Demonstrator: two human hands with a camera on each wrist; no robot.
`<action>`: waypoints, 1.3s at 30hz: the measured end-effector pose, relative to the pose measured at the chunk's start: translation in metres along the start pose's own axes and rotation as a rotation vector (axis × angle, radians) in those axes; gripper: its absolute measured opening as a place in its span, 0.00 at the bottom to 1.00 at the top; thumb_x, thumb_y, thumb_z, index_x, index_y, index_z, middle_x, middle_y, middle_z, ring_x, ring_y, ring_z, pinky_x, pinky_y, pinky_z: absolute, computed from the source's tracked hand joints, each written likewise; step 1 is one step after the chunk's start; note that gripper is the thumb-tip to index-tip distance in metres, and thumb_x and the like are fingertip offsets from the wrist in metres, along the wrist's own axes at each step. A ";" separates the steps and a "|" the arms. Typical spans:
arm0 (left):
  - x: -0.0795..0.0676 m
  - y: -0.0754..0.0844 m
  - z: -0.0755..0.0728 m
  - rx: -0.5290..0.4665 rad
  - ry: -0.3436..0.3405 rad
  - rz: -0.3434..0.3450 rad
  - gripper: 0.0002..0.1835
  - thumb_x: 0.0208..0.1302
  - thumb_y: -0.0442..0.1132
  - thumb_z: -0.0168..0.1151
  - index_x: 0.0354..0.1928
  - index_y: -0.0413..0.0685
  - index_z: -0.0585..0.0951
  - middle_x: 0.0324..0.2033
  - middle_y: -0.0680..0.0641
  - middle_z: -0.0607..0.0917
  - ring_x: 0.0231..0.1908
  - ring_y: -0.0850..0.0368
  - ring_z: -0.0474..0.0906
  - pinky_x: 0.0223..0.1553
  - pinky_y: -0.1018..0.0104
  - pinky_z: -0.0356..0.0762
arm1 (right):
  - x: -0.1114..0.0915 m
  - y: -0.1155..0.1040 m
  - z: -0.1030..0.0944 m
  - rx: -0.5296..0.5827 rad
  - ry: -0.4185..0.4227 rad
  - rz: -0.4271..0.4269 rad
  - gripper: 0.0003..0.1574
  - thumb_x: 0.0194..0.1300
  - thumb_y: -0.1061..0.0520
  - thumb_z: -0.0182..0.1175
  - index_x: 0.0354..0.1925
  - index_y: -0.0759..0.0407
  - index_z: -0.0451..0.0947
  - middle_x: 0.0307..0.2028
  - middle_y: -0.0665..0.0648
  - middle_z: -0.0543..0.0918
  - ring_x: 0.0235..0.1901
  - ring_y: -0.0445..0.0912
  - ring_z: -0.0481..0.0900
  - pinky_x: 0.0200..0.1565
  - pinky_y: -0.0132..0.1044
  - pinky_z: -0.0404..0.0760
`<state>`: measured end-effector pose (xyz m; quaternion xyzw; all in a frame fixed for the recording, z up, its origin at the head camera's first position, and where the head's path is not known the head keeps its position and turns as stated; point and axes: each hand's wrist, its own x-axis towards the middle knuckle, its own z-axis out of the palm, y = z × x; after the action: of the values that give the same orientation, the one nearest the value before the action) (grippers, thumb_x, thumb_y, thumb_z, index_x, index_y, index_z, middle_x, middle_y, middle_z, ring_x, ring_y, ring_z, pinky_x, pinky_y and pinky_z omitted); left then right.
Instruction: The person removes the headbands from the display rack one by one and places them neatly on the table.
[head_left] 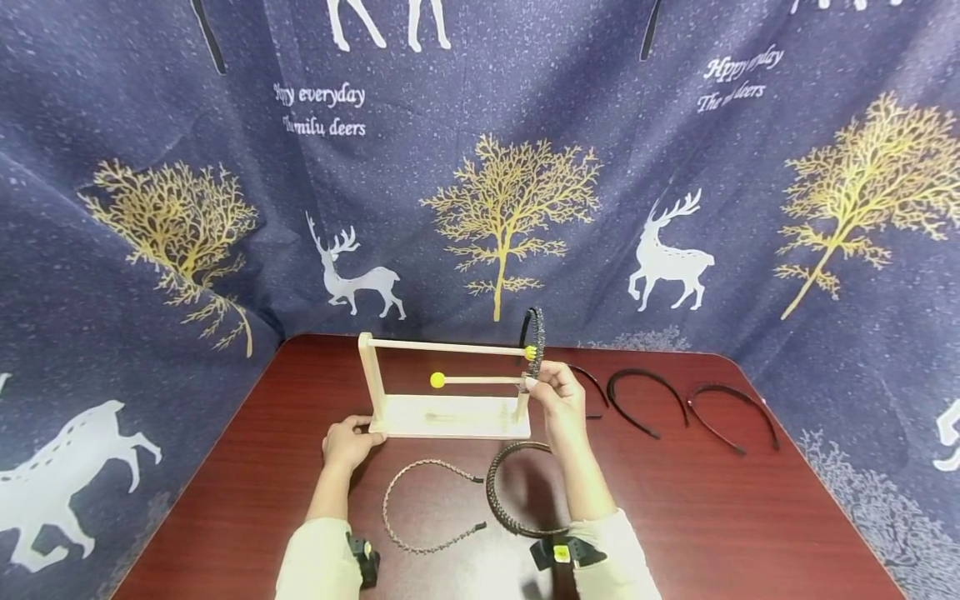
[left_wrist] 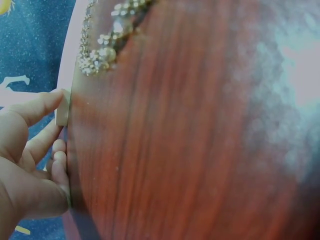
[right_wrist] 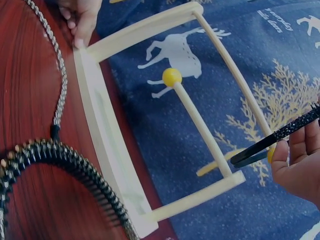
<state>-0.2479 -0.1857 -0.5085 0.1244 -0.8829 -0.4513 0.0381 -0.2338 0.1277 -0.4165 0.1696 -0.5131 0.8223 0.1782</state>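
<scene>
A wooden headband stand (head_left: pixel 450 417) has a base, two posts and two rods with yellow ball ends. My left hand (head_left: pixel 348 442) grips the base at its left end; in the left wrist view its fingertips touch the pale wood edge (left_wrist: pixel 63 107). My right hand (head_left: pixel 562 400) pinches a dark, glittery headband (head_left: pixel 537 329) near its ends, at the stand's right side. The band stands upright, its arch around the upper rod's yellow ball (head_left: pixel 530 353) in the head view. In the right wrist view, the headband (right_wrist: pixel 300 122) crosses that rod's tip, and my thumb partly hides the ball.
In front of the stand lie a braided light headband (head_left: pixel 386 508) and a thick dark beaded headband (head_left: pixel 495 492). Several thin headbands, among them a black one (head_left: pixel 611 387) and a brownish one (head_left: pixel 712 429), lie on the right. A patterned blue cloth (head_left: pixel 450 108) hangs behind the table.
</scene>
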 end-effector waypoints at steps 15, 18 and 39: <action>0.000 0.002 -0.001 0.004 0.003 -0.007 0.26 0.49 0.40 0.68 0.51 0.36 0.77 0.45 0.29 0.75 0.51 0.28 0.61 0.51 0.40 0.59 | -0.006 -0.012 -0.022 -0.051 0.105 -0.020 0.20 0.54 0.78 0.52 0.33 0.56 0.78 0.26 0.50 0.76 0.29 0.39 0.74 0.32 0.27 0.73; -0.001 0.002 -0.001 -0.002 0.002 -0.005 0.26 0.49 0.39 0.68 0.51 0.36 0.77 0.45 0.29 0.75 0.51 0.28 0.60 0.51 0.40 0.58 | -0.009 -0.014 -0.027 -0.067 0.121 -0.024 0.20 0.54 0.79 0.53 0.33 0.57 0.78 0.26 0.50 0.75 0.28 0.39 0.72 0.31 0.27 0.72; -0.001 0.002 0.000 0.002 -0.001 0.001 0.27 0.49 0.39 0.69 0.52 0.35 0.76 0.45 0.29 0.75 0.50 0.28 0.60 0.51 0.39 0.58 | -0.034 -0.028 -0.062 -0.200 0.219 0.001 0.17 0.55 0.79 0.55 0.37 0.62 0.78 0.25 0.50 0.76 0.27 0.40 0.71 0.31 0.27 0.71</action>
<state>-0.2474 -0.1847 -0.5070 0.1238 -0.8834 -0.4504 0.0379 -0.1967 0.1913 -0.4361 0.0602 -0.5702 0.7807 0.2486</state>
